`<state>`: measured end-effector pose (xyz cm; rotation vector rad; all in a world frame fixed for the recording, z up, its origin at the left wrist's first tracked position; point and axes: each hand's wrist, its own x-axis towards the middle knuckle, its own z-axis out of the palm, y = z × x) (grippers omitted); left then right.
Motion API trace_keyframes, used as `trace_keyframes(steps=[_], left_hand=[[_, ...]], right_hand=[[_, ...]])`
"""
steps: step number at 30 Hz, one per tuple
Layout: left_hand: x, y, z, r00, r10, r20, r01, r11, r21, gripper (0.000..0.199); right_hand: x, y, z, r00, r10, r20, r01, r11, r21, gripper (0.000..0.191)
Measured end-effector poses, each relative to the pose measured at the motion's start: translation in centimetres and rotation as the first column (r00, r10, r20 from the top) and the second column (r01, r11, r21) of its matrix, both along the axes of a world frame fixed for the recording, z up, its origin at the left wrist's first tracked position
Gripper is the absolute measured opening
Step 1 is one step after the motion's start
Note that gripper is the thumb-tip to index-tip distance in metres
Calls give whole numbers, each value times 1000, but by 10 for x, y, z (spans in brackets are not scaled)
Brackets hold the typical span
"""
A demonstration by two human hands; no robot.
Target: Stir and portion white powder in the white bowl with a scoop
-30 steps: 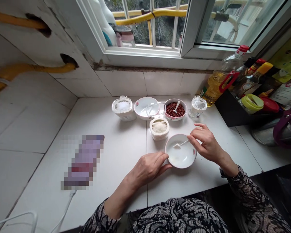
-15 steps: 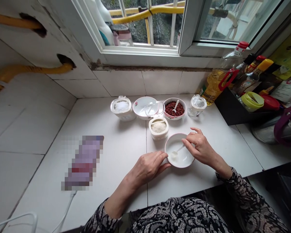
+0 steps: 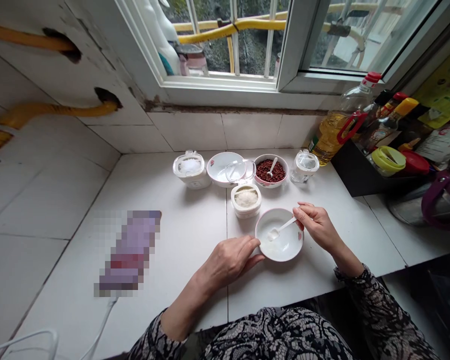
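In the head view, my right hand [image 3: 318, 226] pinches the handle of a small white spoon [image 3: 287, 223]. The spoon's tip rests in a white bowl [image 3: 288, 252] with a pink rim, at a little pale granular stuff [image 3: 270, 245] on the bowl's left side. My left hand [image 3: 233, 257] grips that bowl's left edge between thumb and fingers. Just behind the bowl stands an open-lidded square jar [image 3: 246, 199] of off-white granules. Its clear lid [image 3: 243, 171] is tilted back over another bowl.
Along the back are a jar of white powder [image 3: 189, 167], a white bowl [image 3: 221, 165], a bowl of reddish-brown grains [image 3: 269, 171] with a spoon, and a clear jar [image 3: 304, 167]. An oil bottle [image 3: 332, 127] and a black bottle rack [image 3: 354, 172] stand right. A blurred-out device [image 3: 129, 252] lies left, with a white cable.
My right hand has moved slightly right and back, so more of the spoon handle shows. The granules in the bowl look more spread out. My left hand stays on the rim.
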<state>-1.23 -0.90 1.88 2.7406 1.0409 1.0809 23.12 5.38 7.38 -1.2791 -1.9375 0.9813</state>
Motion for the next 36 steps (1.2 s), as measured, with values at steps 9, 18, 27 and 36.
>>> trace_keyframes(steps=[9, 18, 27, 36], left_hand=[[1, -1, 0, 1000, -20, 14, 20, 1000, 5, 21], [3, 0, -3, 1000, -14, 10, 14, 1000, 14, 22], [5, -1, -4, 1000, 8, -18, -8, 1000, 15, 24], [4, -1, -5, 1000, 6, -22, -5, 1000, 10, 23]], right_hand=[[4, 3, -2, 988, -62, -139, 46, 992, -120, 56], [-33, 37, 24, 996, -30, -88, 63, 913, 402, 46], [-57, 40, 23, 946, -101, 309, -262, 323, 909, 25], [-46, 38, 22, 997, -59, 46, 1, 620, 785, 30]])
